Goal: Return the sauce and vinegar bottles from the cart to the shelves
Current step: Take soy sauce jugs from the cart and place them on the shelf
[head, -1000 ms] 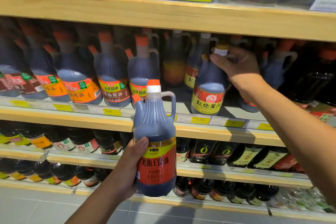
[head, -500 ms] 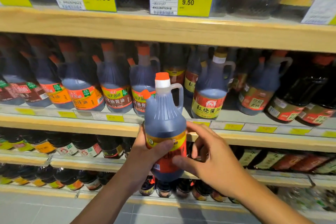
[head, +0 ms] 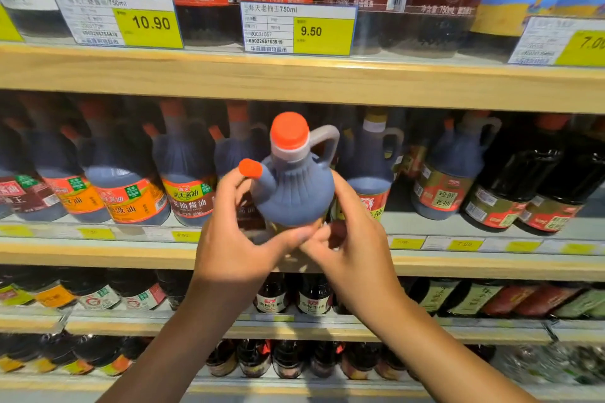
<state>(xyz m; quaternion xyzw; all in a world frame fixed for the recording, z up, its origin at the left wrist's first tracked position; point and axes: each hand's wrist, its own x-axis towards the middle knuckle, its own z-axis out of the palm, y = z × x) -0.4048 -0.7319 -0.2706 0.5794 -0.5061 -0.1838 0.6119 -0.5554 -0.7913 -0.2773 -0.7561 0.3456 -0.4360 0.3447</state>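
A dark soy sauce jug (head: pixel 294 190) with an orange cap, an orange spout cap and a grey handle is held up in front of the middle wooden shelf (head: pixel 98 253). My left hand (head: pixel 239 239) grips its left side and my right hand (head: pixel 357 239) grips its right side, with the fingers meeting over its label. The jug tilts toward me, so I see its top, and its lower body is hidden behind my hands. Behind it on the shelf stand similar jugs, one with a red and yellow label (head: pixel 373 193).
A row of soy sauce jugs (head: pixel 131 186) fills the middle shelf on both sides. The upper shelf (head: pixel 294 82) carries yellow price tags (head: pixel 298 29) and red-labelled bottles. Lower shelves hold several small dark bottles (head: pixel 294 298). Grey floor shows at the bottom.
My right hand left the jug on the shelf and came down onto the held jug. Both hands have raised the jug and tilted it toward me, closer to the middle shelf.
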